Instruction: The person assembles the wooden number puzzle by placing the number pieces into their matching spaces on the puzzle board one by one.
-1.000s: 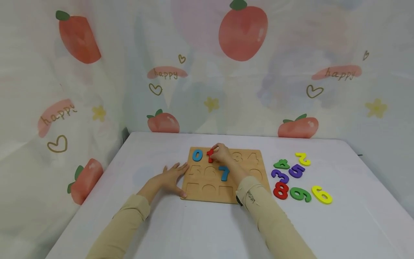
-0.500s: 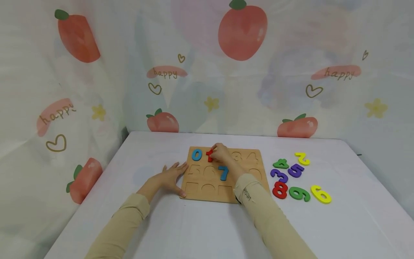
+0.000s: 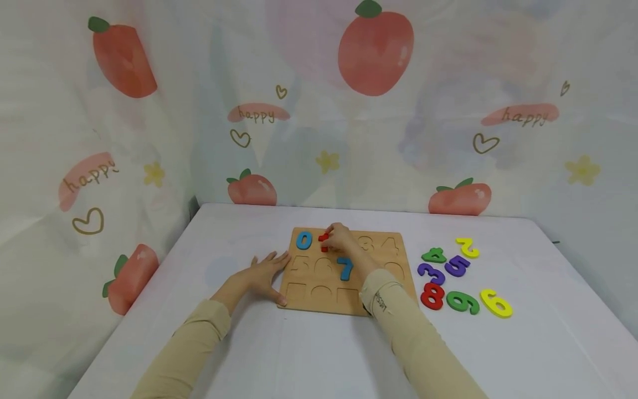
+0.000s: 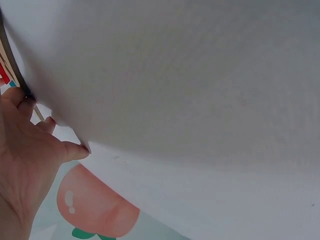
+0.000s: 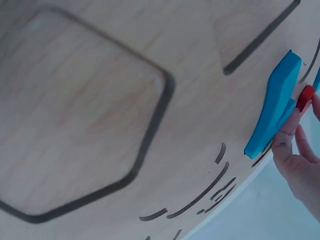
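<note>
A wooden number board (image 3: pixel 304 278) with carved outlines lies on the white table. My left hand (image 3: pixel 261 276) rests at its left edge, fingers spread and thumb near the front corner. In the top row, my right hand (image 3: pixel 341 238) pinches a red number 1 (image 3: pixel 323 239), partly covered by the fingers. The right wrist view also shows the fingertips on the red 1 (image 5: pixel 304 97). Left of it sits a blue number 0 (image 3: pixel 299 241). A blue number 7 (image 3: pixel 347 269) lies on the middle row, just below the right hand. The right forearm hides part of the board.
Right of the board lie several loose numbers: a yellow 2 (image 3: pixel 466 242), green 4 (image 3: pixel 435 258), purple 5 (image 3: pixel 457 270), purple 3 (image 3: pixel 436 276), red 8 (image 3: pixel 432 296), a green piece (image 3: pixel 452 296) and a yellow 6 (image 3: pixel 502 313). A printed curtain (image 3: pixel 379 160) hangs behind the table.
The right fingers have shifted slightly on the red 1 and now cover more of its middle. The left hand stays at the board's edge, and the other numbers keep their places.
</note>
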`<move>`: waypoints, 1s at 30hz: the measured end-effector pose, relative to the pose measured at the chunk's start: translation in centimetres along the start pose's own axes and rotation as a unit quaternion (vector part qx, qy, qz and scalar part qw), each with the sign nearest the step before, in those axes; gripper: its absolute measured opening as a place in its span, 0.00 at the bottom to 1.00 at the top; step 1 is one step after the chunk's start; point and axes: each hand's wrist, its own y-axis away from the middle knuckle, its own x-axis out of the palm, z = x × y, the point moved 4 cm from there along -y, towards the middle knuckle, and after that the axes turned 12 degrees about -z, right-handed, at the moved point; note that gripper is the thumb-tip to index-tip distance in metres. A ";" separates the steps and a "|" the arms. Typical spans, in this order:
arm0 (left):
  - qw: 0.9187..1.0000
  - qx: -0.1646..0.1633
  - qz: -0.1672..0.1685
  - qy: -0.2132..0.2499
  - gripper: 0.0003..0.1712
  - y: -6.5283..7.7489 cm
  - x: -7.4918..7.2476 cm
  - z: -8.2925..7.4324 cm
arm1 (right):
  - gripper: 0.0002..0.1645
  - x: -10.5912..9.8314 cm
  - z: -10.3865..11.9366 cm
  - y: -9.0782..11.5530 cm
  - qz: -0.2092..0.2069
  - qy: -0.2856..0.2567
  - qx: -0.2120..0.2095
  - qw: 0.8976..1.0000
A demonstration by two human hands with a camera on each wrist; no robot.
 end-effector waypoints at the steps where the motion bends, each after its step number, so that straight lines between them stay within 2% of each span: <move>1: 1.000 -0.001 0.000 0.000 0.69 0.0 0.0 0.0 | 0.24 -0.6 1.1 1.2 0.002 0.006 0.007 1.000; 3: 1.000 -0.001 -0.002 0.002 0.69 0.0 -0.2 -0.2 | 0.25 -0.6 1.1 1.1 -0.003 0.005 0.011 1.000; 6: 1.000 -0.001 -0.004 0.002 0.69 0.1 -0.4 -0.3 | 0.25 -0.1 0.5 0.0 -0.011 0.014 0.009 1.000; 7: 1.000 -0.002 -0.004 0.003 0.69 0.1 -0.4 -0.4 | 0.25 0.5 -0.5 -1.2 -0.018 0.007 -0.011 1.000; 9: 1.000 -0.001 -0.005 0.004 0.69 0.2 -0.4 -0.5 | 0.27 1.1 -1.6 -2.6 -0.021 0.017 -0.016 1.000; 12: 1.000 -0.001 -0.003 0.005 0.69 0.3 -0.3 -0.5 | 0.27 1.1 -1.5 -2.4 -0.024 0.018 -0.020 0.999; 13: 1.000 -0.002 -0.003 0.004 0.69 0.3 -0.3 -0.5 | 0.27 1.8 -3.0 -3.7 -0.029 0.000 -0.046 0.999; 14: 1.000 -0.002 -0.003 0.004 0.69 0.3 -0.4 -0.5 | 0.27 1.3 -2.1 -2.8 -0.027 0.005 -0.031 0.999; 16: 1.000 -0.004 -0.002 0.002 0.69 0.2 -0.4 -0.5 | 0.26 0.8 -1.3 -1.6 -0.031 -0.004 -0.030 0.999; 19: 1.000 -0.007 -0.001 0.000 0.68 0.2 -0.4 -0.6 | 0.28 1.0 -1.7 -2.0 -0.034 -0.011 -0.028 0.999; 20: 1.000 -0.008 0.000 -0.001 0.69 0.2 -0.5 -0.6 | 0.28 0.4 -0.5 -0.7 -0.032 0.002 -0.004 0.999; 21: 1.000 -0.008 0.000 -0.004 0.69 0.3 -0.5 -0.6 | 0.29 0.4 -0.5 -0.5 -0.033 -0.005 -0.012 0.999; 25: 1.000 -0.013 0.003 -0.006 0.68 0.4 -0.5 -0.7 | 0.29 2.4 -4.5 -4.2 -0.051 -0.044 -0.083 0.994; 26: 1.000 -0.013 0.004 -0.005 0.68 0.4 -0.5 -0.8 | 0.30 2.5 -5.0 -4.5 -0.046 -0.049 -0.085 0.994; 28: 1.000 -0.011 0.004 0.000 0.68 0.5 -0.6 -0.9 | 0.30 2.6 -5.6 -4.8 -0.046 -0.054 -0.079 0.994; 30: 1.000 -0.008 0.002 0.002 0.68 0.6 -0.6 -0.9 | 0.30 1.5 -4.0 -2.6 -0.036 -0.053 -0.053 0.997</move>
